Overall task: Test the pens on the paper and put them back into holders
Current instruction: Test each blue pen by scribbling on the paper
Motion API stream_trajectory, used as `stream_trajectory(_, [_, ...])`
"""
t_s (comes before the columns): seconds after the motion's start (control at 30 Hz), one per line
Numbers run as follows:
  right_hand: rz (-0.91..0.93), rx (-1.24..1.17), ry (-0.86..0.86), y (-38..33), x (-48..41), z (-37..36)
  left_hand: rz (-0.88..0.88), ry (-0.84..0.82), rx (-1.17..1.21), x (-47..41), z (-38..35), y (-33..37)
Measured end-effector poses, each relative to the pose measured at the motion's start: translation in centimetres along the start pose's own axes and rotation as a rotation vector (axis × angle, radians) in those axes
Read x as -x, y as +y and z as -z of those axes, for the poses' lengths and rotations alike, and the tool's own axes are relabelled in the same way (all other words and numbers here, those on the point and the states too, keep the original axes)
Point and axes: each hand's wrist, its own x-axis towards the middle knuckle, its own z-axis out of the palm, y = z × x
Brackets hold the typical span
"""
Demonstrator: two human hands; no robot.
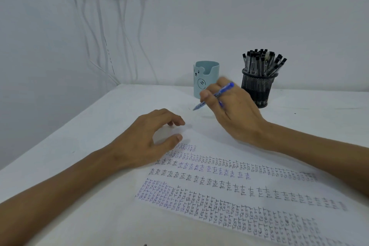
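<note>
On the smooth white tabletop [95, 189] a white sheet of paper [211, 139] lies slanted toward the near right corner, covered in dense rows of small handwritten "test" words in black and blue ink. The left hand [147, 138] rests on the sheet's far left end, fingers loosely curled, holding nothing. The right hand [237, 114] grips a slim blue plastic pen [226, 87], its tip slanting down to the left, beyond the paper's far edge. Near the tabletop's far edge stand a pale blue cylindrical holder with a bear face [207, 74] and, to its right, a black wire-mesh holder [257, 86] crammed with clear black-capped pens [261, 64]. Both holders stand just behind the right hand.
</note>
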Motion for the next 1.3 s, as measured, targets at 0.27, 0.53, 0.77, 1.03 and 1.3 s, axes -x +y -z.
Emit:
stream_trajectory(0.27, [-0.372, -0.632, -0.206, -1.4, 1.3, -0.4, 0.002, -0.085, -0.064, -0.1, -0.1, -0.3])
stream_trajectory(0.53, [-0.571, -0.951, -0.461, -2.3, 1.1, 0.0, 0.009, -0.128, -0.07, 0.0, 0.1, -0.3])
stream_trajectory(0.77, [-0.424, -0.759, -0.512, -3.0, 1.9, 0.4, 0.008, -0.146, -0.087, 0.0, 0.1, -0.2])
stream_trajectory(1.03, [-0.39, -0.715, -0.505, -2.8, 2.0, 0.4, 0.004, -0.155, -0.089, 0.1, 0.1, -0.2])
stream_trajectory(1.3, [-0.356, -0.708, -0.525, -2.8, 2.0, 0.3, 0.009, -0.155, -0.088, 0.1, 0.1, -0.3])
